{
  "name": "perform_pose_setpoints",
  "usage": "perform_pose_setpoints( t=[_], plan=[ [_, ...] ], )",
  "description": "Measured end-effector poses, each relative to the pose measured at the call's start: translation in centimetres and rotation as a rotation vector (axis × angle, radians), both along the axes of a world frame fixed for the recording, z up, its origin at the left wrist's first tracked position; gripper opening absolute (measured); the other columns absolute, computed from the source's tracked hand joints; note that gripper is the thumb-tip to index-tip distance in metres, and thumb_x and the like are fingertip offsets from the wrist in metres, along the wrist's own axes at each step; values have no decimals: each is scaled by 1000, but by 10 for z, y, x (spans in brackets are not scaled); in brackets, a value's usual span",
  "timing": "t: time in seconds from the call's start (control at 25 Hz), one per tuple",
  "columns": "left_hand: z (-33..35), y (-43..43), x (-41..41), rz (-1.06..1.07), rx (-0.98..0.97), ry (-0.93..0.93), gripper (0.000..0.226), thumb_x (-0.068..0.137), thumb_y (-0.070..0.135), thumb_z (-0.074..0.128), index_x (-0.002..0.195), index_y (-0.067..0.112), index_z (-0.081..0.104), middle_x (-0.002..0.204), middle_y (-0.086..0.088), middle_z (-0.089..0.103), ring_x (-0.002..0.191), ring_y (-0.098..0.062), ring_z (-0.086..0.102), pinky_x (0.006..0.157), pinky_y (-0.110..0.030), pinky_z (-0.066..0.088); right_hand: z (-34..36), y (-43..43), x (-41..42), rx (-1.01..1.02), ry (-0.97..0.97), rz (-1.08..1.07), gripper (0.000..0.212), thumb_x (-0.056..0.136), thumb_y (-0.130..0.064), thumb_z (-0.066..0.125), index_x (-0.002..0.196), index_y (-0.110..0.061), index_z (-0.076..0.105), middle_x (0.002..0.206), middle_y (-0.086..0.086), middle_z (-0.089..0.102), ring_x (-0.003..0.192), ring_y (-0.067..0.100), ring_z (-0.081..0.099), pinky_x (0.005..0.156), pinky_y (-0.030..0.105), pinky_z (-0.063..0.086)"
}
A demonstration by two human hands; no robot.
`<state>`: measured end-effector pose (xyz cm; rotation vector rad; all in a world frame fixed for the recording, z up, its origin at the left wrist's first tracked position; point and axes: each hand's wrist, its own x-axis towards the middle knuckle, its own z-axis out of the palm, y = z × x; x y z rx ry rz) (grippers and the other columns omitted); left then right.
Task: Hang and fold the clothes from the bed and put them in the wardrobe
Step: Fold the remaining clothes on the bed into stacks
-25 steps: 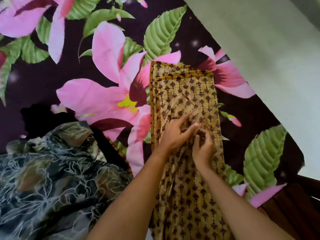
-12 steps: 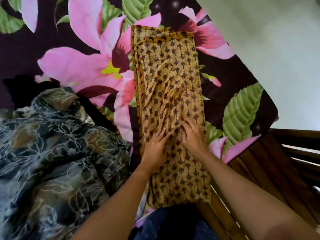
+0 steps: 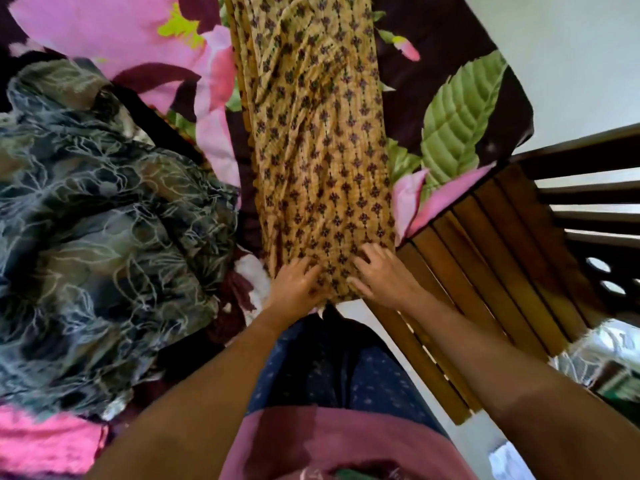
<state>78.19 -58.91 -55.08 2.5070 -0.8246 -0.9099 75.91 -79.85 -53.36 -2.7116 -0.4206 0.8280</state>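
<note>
A long yellow cloth with a dark flower print [image 3: 318,161] lies folded into a narrow strip on the flowered bedsheet [image 3: 460,109], its near end at the bed's edge. My left hand [image 3: 294,285] holds the near left corner, fingers curled over the hem. My right hand [image 3: 381,275] holds the near right corner with bent fingers on top and the thumb along the hem. A crumpled dark grey-green patterned garment [image 3: 104,237] lies in a heap to the left.
A wooden slatted bed frame [image 3: 485,271] sticks out at the right beside the cloth. A pink cloth [image 3: 45,445] lies at the lower left. The pale floor [image 3: 571,46] shows at the upper right.
Both hands slid down the yellow cloth from its middle to its near hem. The view tilted down, so the cloth's far end has left the frame.
</note>
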Motion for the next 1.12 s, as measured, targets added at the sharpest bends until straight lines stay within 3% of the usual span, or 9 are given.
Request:
perform_pose_setpoints(
  t=[0.16,0.36,0.52,0.64,0.76,0.84,0.92,1.0,1.12],
  plan=[
    [-3,8,-22,-79,150,80,92,35,52,89,113,17,57,105,-14,62,83,-31,60,61,-34,51,-6,3,-30,-109,81,111,64,57,-43,86,106,-7,64,99,16,59,87,30,60,70,38,54],
    [-7,3,-22,-103,191,-43,72,46,45,89,104,19,55,104,-12,61,79,-29,58,56,-33,47,-20,21,-36,-244,113,47,81,45,-31,90,117,-12,59,110,21,57,100,35,58,81,41,51],
    [-6,6,-14,-62,123,50,56,54,31,89,99,9,64,103,-12,62,79,-32,60,56,-36,51,-13,29,-33,-379,96,127,77,81,-18,66,147,-15,28,146,26,29,136,38,29,109,47,28],
    [5,8,-4,-9,100,148,50,71,8,73,119,1,58,121,-16,57,102,-37,57,76,-42,50,-3,28,-26,-451,131,151,75,54,-21,85,125,-17,61,124,23,56,115,37,54,90,46,47],
    [16,7,6,-9,225,171,54,77,0,64,129,9,53,113,-17,63,103,-35,58,77,-39,45,-3,20,-21,-462,135,207,69,40,-12,89,106,-12,69,110,25,61,98,43,61,75,52,52],
    [25,7,14,-6,251,270,52,78,1,64,128,10,55,110,-18,66,101,-34,60,80,-40,47,17,21,-7,-478,196,223,52,51,-14,87,99,-11,66,104,20,63,87,39,64,66,47,56],
    [37,6,25,2,231,368,46,79,-2,61,123,10,60,112,-16,66,104,-32,60,86,-38,47,42,24,12,-407,353,197,25,80,-9,67,105,-10,62,105,15,63,91,34,66,71,43,57],
    [56,5,48,-57,238,428,34,86,-1,54,117,8,64,111,-14,66,105,-30,58,85,-31,44,60,22,41,-274,477,150,25,92,-1,45,115,-6,56,114,14,60,101,30,62,85,41,53],
    [84,3,112,-17,219,481,29,89,-2,51,115,4,61,109,-11,62,105,-27,57,79,-22,41,90,14,110,-208,544,31,25,92,1,45,116,-3,53,106,9,55,89,22,55,78,30,49]
  ],
)
